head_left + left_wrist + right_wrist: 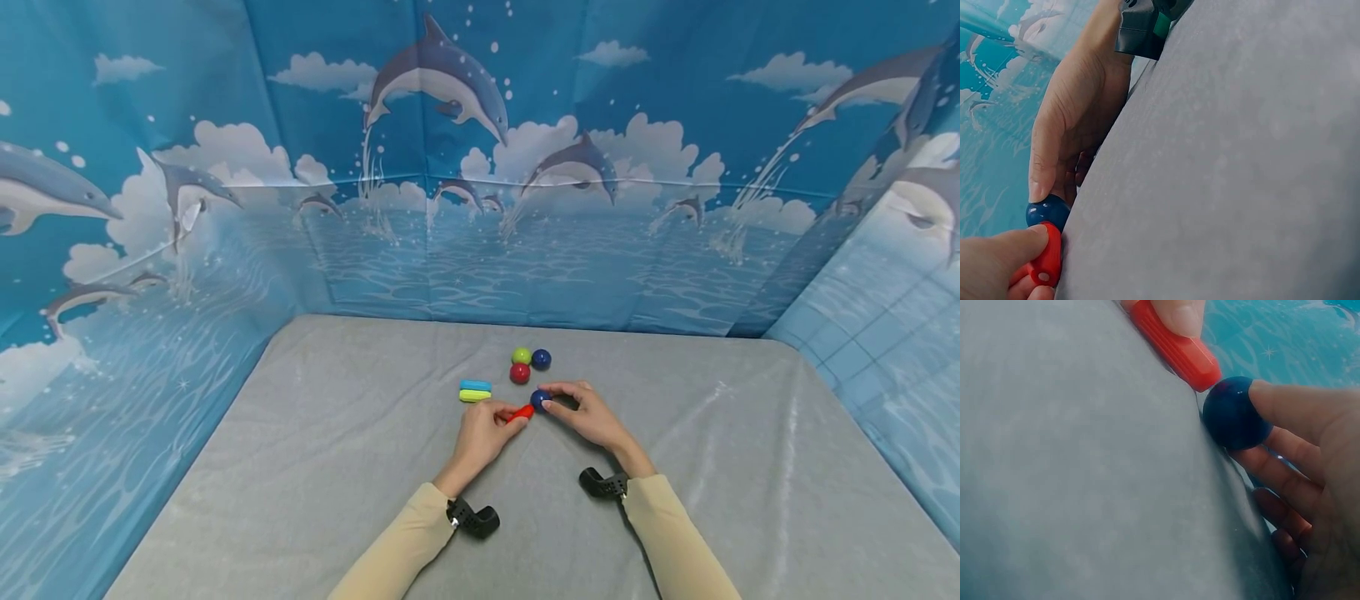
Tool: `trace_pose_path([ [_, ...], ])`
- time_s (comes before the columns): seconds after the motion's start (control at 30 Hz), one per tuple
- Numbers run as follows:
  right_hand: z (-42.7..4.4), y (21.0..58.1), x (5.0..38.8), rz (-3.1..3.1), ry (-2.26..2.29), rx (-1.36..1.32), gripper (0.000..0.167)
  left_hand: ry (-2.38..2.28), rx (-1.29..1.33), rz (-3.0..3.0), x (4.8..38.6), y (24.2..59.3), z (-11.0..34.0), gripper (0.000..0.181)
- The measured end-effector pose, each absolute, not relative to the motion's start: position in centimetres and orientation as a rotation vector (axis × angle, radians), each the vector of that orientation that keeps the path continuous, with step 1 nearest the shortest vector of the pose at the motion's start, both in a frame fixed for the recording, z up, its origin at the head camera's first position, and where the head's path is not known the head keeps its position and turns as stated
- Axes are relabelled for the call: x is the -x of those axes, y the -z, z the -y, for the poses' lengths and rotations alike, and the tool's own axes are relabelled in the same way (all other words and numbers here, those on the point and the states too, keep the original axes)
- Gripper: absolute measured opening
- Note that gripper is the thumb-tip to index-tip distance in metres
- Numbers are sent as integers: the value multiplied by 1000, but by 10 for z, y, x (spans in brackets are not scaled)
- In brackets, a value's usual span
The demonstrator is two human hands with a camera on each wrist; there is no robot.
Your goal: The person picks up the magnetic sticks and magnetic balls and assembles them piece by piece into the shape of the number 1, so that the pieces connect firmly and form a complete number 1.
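In the head view the left hand (482, 433) pinches a red, elongated piece (521, 413) between thumb and fingers. The right hand (591, 415) holds a dark blue ball (539, 400) between thumb and fingers, at the red piece's far end. In the left wrist view the red piece (1049, 256) lies against or very near the blue ball (1047, 211). The right wrist view shows the end of the red piece (1179, 350) close beside the blue ball (1235, 414); whether they touch is unclear there.
Beyond the hands, a green ball (521, 356), a red ball (520, 373) and a second dark blue ball (542, 359) sit grouped on the grey-covered table (337, 417). Blue (476, 385) and yellow-green (475, 396) pieces lie side by side near the left hand. A dolphin-print curtain (480, 275) surrounds the table.
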State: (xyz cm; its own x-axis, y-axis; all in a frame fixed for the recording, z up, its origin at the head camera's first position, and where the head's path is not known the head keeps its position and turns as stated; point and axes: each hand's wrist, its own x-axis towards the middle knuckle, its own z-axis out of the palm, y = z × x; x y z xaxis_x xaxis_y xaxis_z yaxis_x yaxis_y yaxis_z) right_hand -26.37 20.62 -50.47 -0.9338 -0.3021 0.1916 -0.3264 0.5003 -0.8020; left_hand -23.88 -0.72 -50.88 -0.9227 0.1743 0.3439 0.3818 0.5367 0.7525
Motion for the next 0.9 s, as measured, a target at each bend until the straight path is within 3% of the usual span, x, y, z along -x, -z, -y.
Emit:
trace_pose_path([
  [0.9, -205, 504, 261, 2714, -1457, -523, 35, 1319, 455, 2558, 235, 509, 5, 19],
])
